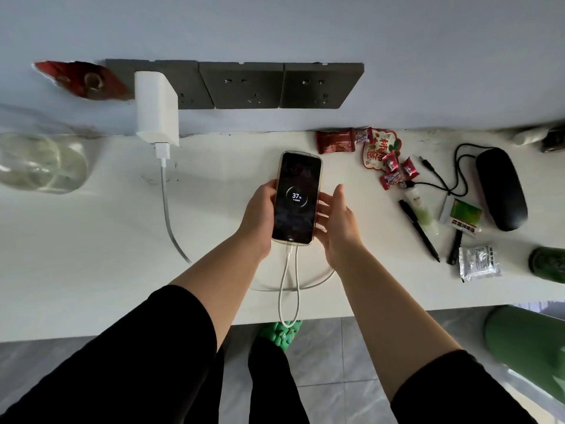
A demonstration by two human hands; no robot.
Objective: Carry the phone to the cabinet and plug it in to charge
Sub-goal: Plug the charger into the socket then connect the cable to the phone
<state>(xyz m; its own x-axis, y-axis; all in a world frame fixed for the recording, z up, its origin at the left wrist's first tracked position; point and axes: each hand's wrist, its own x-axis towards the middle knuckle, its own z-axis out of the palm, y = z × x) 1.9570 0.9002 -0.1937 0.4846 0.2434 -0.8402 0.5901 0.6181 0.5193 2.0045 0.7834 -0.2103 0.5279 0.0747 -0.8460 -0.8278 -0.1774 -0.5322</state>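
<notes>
The phone (297,197) is over the white cabinet top (91,240), screen up, showing a charging ring with 37%. My left hand (260,212) grips its left edge. My right hand (334,221) is beside its right edge, fingers spread, fingertips at or just off the case. A white cable (289,289) is plugged into the phone's bottom, loops over the front edge and runs back to a white charger (157,108) seated in the leftmost grey wall socket (189,87).
Two free grey sockets (278,85) lie right of the charger. A glass jar (39,160) stands at left. At right are red snack packets (367,151), a black mouse (501,188) with cord, black pens (420,231), a foil sachet (478,263) and a green bottle (532,344).
</notes>
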